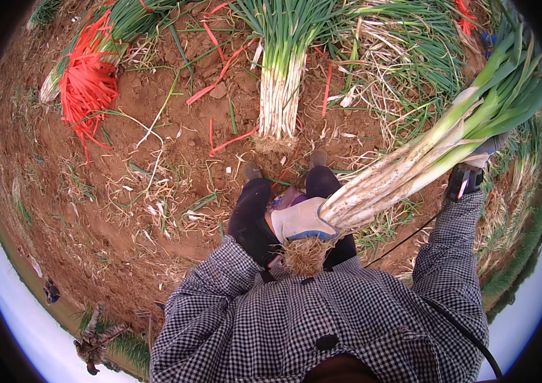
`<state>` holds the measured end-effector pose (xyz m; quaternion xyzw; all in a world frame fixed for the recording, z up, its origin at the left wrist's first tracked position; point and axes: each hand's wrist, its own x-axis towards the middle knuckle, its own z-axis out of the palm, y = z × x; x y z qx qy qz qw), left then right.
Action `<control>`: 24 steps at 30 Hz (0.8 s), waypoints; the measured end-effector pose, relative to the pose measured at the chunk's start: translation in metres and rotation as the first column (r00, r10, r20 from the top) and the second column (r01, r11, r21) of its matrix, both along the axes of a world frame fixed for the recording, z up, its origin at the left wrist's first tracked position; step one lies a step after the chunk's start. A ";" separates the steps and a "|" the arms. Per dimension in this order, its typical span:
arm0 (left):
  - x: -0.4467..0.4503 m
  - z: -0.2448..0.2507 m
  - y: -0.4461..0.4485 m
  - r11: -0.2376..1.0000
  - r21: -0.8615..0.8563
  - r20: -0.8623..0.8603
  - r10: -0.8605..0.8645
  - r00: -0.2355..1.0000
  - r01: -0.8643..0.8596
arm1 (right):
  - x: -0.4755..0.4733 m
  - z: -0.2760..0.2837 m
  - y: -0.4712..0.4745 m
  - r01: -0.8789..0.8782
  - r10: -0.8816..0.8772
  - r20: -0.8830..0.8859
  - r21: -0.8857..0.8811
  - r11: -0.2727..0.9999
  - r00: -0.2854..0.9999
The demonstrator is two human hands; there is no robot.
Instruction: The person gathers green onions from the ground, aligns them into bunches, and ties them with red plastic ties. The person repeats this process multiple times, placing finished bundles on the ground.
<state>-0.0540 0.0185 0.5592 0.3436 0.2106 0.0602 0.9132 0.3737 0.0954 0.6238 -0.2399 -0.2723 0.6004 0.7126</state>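
A thick bundle of green onions (pixel 395 167) lies slantwise across my lap, roots low at the middle and green leaves at the upper right. My left hand (pixel 304 221), in a white glove with a blue edge, is closed around its root end. Farther up, my right hand (pixel 489 146) is gloved and mostly hidden behind the stalks, gripping them near the leaves. In front of my feet, a second green onion bundle (pixel 280 95) lies on the soil, its roots towards me.
Red plastic ties (pixel 89 79) are heaped on another onion bundle at the upper left. Loose green onions (pixel 405 57) are piled at the upper right. Stray red strips, leaves and roots litter the brown soil (pixel 141 139). Other people (pixel 96 342) are far off at the lower left.
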 end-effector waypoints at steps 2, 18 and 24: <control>0.001 -0.007 -0.013 0.998 -0.070 -0.071 -0.007 0.997 0.002 | 0.002 -0.021 0.014 -0.117 0.117 -0.004 -0.041 0.992 0.993; 0.034 0.106 0.007 0.742 0.257 -0.131 -0.608 0.783 0.619 | 0.041 0.123 -0.126 0.728 -0.612 0.395 -0.364 0.581 0.685; 0.176 0.162 -0.011 0.621 0.780 0.595 -0.692 0.410 -0.084 | 0.044 0.282 -0.255 0.901 -0.719 0.583 -0.056 0.430 0.378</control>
